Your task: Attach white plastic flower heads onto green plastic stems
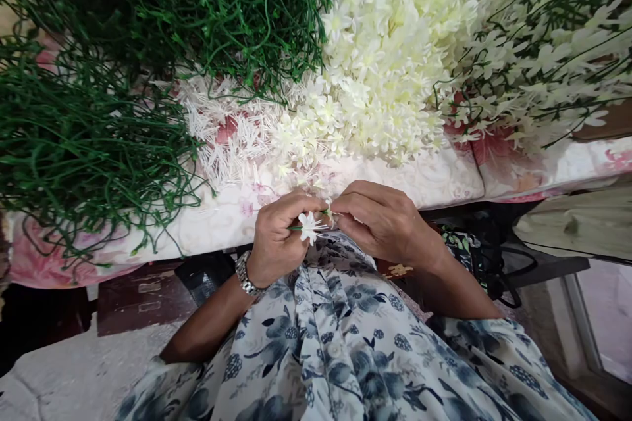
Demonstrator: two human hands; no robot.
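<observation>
My left hand, with a metal watch at the wrist, is closed around a green artificial flower stem. A white artificial flower with thin white stamens sticks out of that grip. My right hand meets it fingertip to fingertip, thumb and forefinger pinched at a green stem tip. What small piece the right fingers hold is too small to make out. Both hands are just in front of the table edge, near a heap of loose cream-white flower heads.
Tangled green plastic stems cover the table's left and back. White stamen pieces are scattered mid-table on the floral cloth. Assembled white flower sprays lie at the right. Below the table edge at right are black cables.
</observation>
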